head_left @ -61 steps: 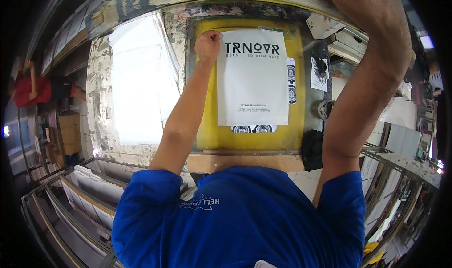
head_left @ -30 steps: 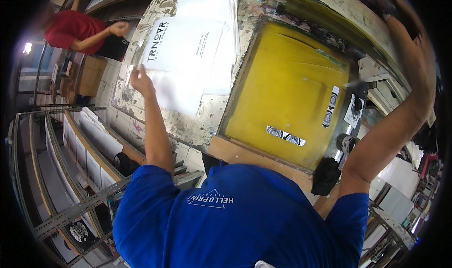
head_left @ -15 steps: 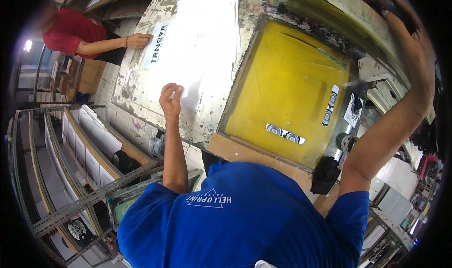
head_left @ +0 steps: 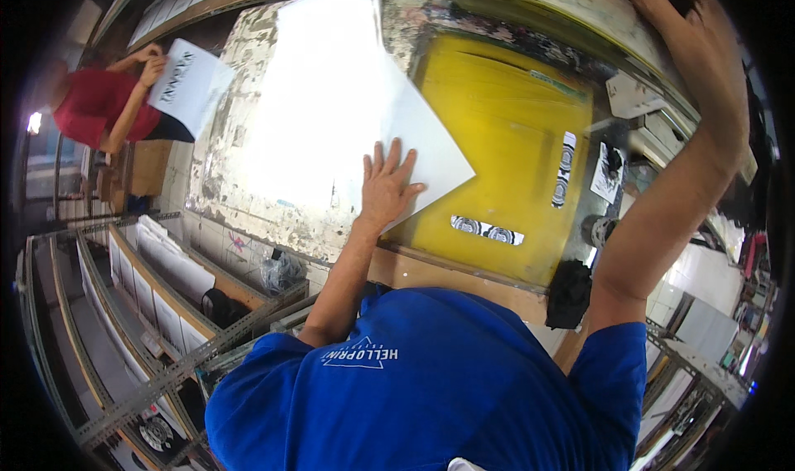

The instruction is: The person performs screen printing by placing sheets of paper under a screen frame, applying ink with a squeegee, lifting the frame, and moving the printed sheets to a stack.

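My left hand (head_left: 387,185) lies flat with fingers spread on a large white sheet (head_left: 431,161). The sheet's right corner overlaps a yellow mesh panel (head_left: 497,132). Its left part merges with the bright white paper (head_left: 327,98) on the paint-flaked table. My right hand (head_left: 702,45) is raised at the upper right, fingers bent over the edge of a long pale frame bar (head_left: 571,12); some fingers are in shadow near the picture's rim. Two patterned strips, one upright (head_left: 564,171) and one lying across (head_left: 487,230), sit on the yellow panel.
At the left, a co-worker in a red shirt (head_left: 99,103) holds a printed sheet (head_left: 190,86) in both hands. Metal shelves with boards (head_left: 157,281) stand at the lower left. A black cloth (head_left: 569,293) lies by the panel's near right corner, below a dark-smeared paper (head_left: 609,173).
My left hand moved right and opened from a pinch to lie flat on a white sheet, now angled over the yellow panel. The co-worker lifted the printed sheet off the table to the left.
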Demonstrator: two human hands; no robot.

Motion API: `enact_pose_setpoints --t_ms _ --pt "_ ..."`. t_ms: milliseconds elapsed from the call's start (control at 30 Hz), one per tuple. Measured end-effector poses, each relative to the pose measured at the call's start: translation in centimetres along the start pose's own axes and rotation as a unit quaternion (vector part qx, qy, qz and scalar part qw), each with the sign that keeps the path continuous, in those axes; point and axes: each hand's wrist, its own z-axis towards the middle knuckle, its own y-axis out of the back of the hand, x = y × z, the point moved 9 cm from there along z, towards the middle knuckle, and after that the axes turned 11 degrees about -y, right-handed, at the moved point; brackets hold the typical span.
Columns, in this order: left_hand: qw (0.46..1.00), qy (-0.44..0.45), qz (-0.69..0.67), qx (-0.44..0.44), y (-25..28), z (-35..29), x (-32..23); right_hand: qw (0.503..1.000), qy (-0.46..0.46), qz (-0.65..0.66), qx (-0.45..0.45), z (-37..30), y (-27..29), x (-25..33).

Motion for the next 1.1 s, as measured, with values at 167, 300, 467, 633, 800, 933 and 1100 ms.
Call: enact_pose_setpoints --t_ms 167,300,467,633,800,933,1100 --pt "0.985 -0.159 -0.018 0.06 -4.7 6.6 -6.3 0.986 0.066 -0.151 -0.024 -0.8 -0.1 2.4" --pt "0.958 -0.263 -0.052 0.099 -7.2 10.4 -11.3 0.997 0.054 -0.053 -0.01 1.1 1.4 -2.0" --pt "0.946 -0.284 -0.064 0.144 -8.9 10.2 -13.6 0.997 0.046 0.04 0.057 0.2 1.9 0.6" --pt "0.938 -0.302 -0.075 0.154 -8.9 9.0 -15.0 0.997 0.036 0.048 0.052 -0.2 2.1 0.4" --pt "0.938 -0.298 -0.081 0.159 -9.0 8.4 -15.4 0.997 0.023 0.045 0.065 -0.4 2.0 0.6" --pt "0.938 -0.303 -0.099 0.133 -8.7 8.1 -15.6 0.995 0.025 0.045 0.087 -0.3 1.7 0.6" --pt "0.941 -0.302 -0.097 0.123 -8.4 8.2 -15.9 0.997 0.054 0.032 0.052 -0.3 1.5 0.5"
